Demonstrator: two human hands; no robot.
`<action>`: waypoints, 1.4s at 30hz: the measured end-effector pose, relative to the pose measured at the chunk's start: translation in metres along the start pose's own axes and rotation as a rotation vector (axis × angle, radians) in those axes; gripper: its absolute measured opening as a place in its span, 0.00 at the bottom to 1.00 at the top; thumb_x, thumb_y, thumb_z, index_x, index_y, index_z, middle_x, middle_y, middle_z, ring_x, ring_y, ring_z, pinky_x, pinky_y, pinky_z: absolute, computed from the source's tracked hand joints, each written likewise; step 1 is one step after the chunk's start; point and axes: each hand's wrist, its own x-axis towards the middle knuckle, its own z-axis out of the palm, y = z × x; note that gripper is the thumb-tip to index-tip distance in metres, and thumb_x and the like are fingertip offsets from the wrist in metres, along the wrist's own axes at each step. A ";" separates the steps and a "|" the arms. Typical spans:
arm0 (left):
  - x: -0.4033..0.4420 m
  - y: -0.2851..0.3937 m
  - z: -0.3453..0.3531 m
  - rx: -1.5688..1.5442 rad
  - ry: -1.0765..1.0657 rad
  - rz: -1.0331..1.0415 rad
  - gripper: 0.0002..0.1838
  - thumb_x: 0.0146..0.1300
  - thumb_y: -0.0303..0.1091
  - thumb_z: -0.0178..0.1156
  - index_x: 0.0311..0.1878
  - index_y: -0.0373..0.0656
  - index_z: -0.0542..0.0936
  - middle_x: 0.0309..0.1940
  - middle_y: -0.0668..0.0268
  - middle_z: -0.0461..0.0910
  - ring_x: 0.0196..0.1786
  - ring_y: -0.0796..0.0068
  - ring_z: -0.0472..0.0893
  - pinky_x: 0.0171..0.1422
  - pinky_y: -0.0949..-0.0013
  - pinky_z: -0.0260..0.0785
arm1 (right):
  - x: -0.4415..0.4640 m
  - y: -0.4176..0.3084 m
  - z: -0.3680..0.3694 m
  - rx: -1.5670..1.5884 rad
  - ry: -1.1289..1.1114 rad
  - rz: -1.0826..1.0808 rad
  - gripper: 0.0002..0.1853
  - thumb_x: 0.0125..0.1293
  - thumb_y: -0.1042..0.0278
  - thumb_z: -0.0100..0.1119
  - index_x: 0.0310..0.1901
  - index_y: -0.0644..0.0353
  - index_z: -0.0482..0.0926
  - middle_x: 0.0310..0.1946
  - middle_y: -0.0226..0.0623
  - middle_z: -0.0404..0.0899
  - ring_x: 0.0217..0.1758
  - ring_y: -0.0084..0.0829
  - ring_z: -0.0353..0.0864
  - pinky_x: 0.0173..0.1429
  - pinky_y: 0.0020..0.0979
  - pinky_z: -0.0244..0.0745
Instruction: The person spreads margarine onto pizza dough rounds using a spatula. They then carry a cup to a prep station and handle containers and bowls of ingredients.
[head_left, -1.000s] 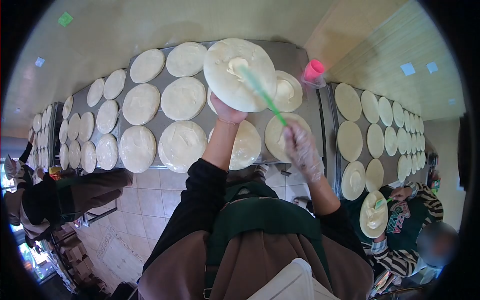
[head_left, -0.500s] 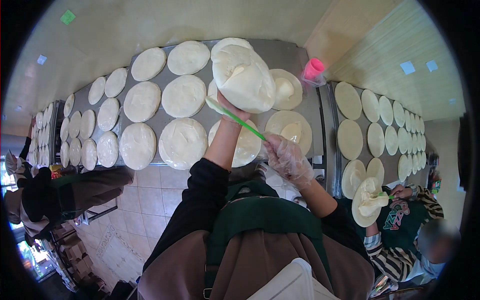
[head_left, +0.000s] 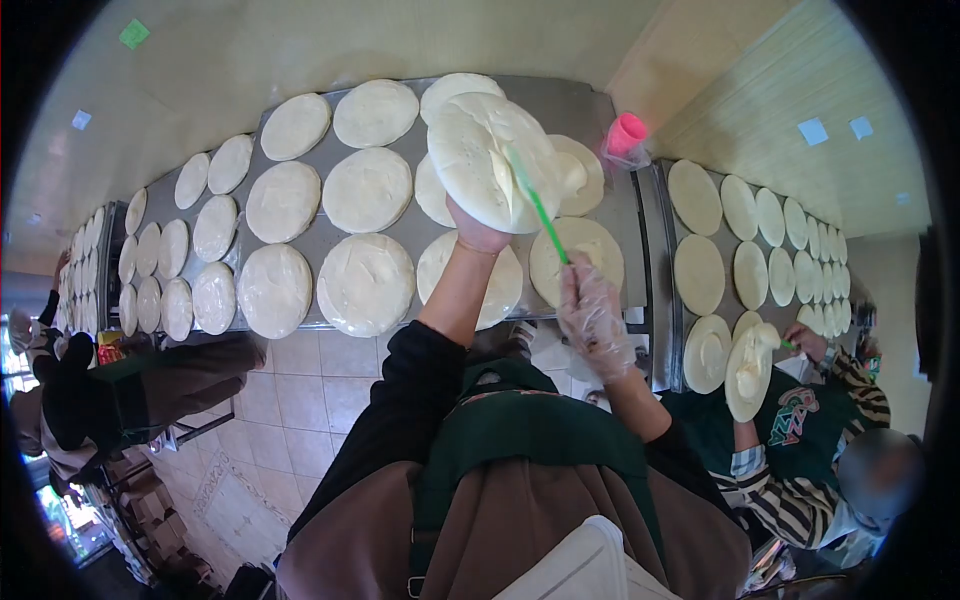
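My left hand [head_left: 480,234] supports a flat round of dough [head_left: 465,160] from beneath, its fingers mostly hidden under it. The round is tilted toward me above the metal table [head_left: 335,110]. Pale cream [head_left: 502,178] lies in a streak across its face. In a clear plastic glove, my right hand [head_left: 594,322] grips the handle of a green spatula [head_left: 545,220]. The spatula's blade touches the cream near the middle of the round. Just below the raised round, another dough disc [head_left: 575,262] on the table carries a dollop of cream.
Rows of dough rounds [head_left: 367,190] cover the table; more lie on a right-hand table [head_left: 690,340]. A pink cup [head_left: 626,134] stands at the far right corner. At right, a co-worker [head_left: 800,420] holds a cream-topped round [head_left: 748,380]. Another person [head_left: 110,395] stands at left.
The spatula blade has moved from beside my left wrist up onto the dough round. The round now lies flatter, with its cream streaked out. The co-worker's round has shifted right and up.
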 end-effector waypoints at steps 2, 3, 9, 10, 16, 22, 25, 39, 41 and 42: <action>0.001 -0.003 -0.010 0.078 0.039 0.037 0.33 0.66 0.58 0.42 0.68 0.48 0.62 0.64 0.61 0.68 0.66 0.57 0.67 0.70 0.50 0.59 | -0.007 -0.009 0.007 0.049 0.007 -0.038 0.08 0.67 0.71 0.50 0.45 0.62 0.72 0.29 0.54 0.76 0.33 0.54 0.77 0.35 0.47 0.71; 0.001 -0.004 -0.016 0.065 0.048 0.002 0.33 0.66 0.58 0.42 0.68 0.48 0.63 0.63 0.61 0.69 0.65 0.57 0.68 0.70 0.50 0.59 | -0.009 -0.011 0.010 0.093 0.012 -0.079 0.07 0.66 0.71 0.50 0.44 0.63 0.72 0.29 0.54 0.76 0.33 0.54 0.77 0.35 0.48 0.71; 0.006 -0.010 -0.038 0.079 0.067 0.027 0.33 0.66 0.60 0.39 0.68 0.49 0.63 0.62 0.60 0.70 0.64 0.56 0.70 0.68 0.48 0.62 | 0.002 -0.032 -0.002 0.278 -0.145 -0.142 0.07 0.67 0.71 0.50 0.43 0.62 0.71 0.28 0.56 0.75 0.32 0.55 0.77 0.34 0.48 0.70; 0.004 -0.009 -0.036 0.032 0.062 0.025 0.34 0.66 0.60 0.39 0.68 0.49 0.63 0.63 0.60 0.69 0.64 0.56 0.69 0.68 0.48 0.62 | 0.005 -0.029 -0.001 0.277 -0.146 -0.143 0.07 0.67 0.71 0.50 0.43 0.62 0.71 0.28 0.56 0.75 0.32 0.55 0.77 0.34 0.48 0.70; -0.001 0.011 0.008 -0.099 -0.056 -0.050 0.33 0.67 0.59 0.38 0.69 0.48 0.61 0.65 0.59 0.66 0.66 0.55 0.68 0.69 0.48 0.61 | 0.040 -0.010 -0.011 0.081 0.000 0.049 0.07 0.67 0.71 0.49 0.44 0.63 0.71 0.27 0.55 0.75 0.31 0.56 0.76 0.34 0.50 0.67; 0.003 0.015 0.007 0.026 -0.025 -0.102 0.32 0.69 0.57 0.36 0.69 0.48 0.62 0.65 0.60 0.67 0.66 0.56 0.68 0.70 0.50 0.59 | 0.023 -0.015 0.007 0.076 -0.023 -0.173 0.07 0.66 0.70 0.50 0.43 0.62 0.72 0.30 0.51 0.76 0.31 0.53 0.77 0.32 0.47 0.71; 0.000 0.013 -0.010 0.001 -0.122 -0.106 0.32 0.69 0.58 0.35 0.69 0.48 0.62 0.65 0.60 0.67 0.66 0.56 0.68 0.69 0.50 0.59 | 0.021 -0.019 0.003 0.054 -0.155 -0.202 0.06 0.66 0.70 0.51 0.42 0.62 0.73 0.32 0.50 0.77 0.32 0.53 0.78 0.34 0.46 0.74; -0.007 0.005 -0.017 -0.018 -0.068 -0.230 0.37 0.65 0.64 0.36 0.70 0.49 0.59 0.66 0.57 0.65 0.67 0.53 0.66 0.70 0.48 0.59 | 0.030 -0.019 -0.012 -0.083 -0.236 -0.224 0.10 0.68 0.69 0.48 0.48 0.63 0.73 0.33 0.52 0.77 0.36 0.53 0.78 0.40 0.45 0.73; -0.006 0.005 -0.024 -0.195 -0.170 -0.243 0.38 0.65 0.64 0.35 0.70 0.48 0.59 0.67 0.56 0.64 0.67 0.52 0.66 0.69 0.46 0.59 | 0.031 -0.019 -0.013 -0.032 -0.265 -0.249 0.10 0.68 0.69 0.48 0.48 0.62 0.73 0.33 0.52 0.77 0.36 0.52 0.78 0.40 0.44 0.73; -0.006 0.006 -0.025 -0.195 -0.168 -0.242 0.38 0.65 0.64 0.35 0.70 0.48 0.59 0.67 0.56 0.64 0.67 0.52 0.66 0.69 0.46 0.59 | 0.034 -0.016 -0.014 -0.017 -0.148 -0.265 0.10 0.68 0.70 0.48 0.48 0.62 0.73 0.32 0.52 0.77 0.35 0.53 0.78 0.39 0.44 0.73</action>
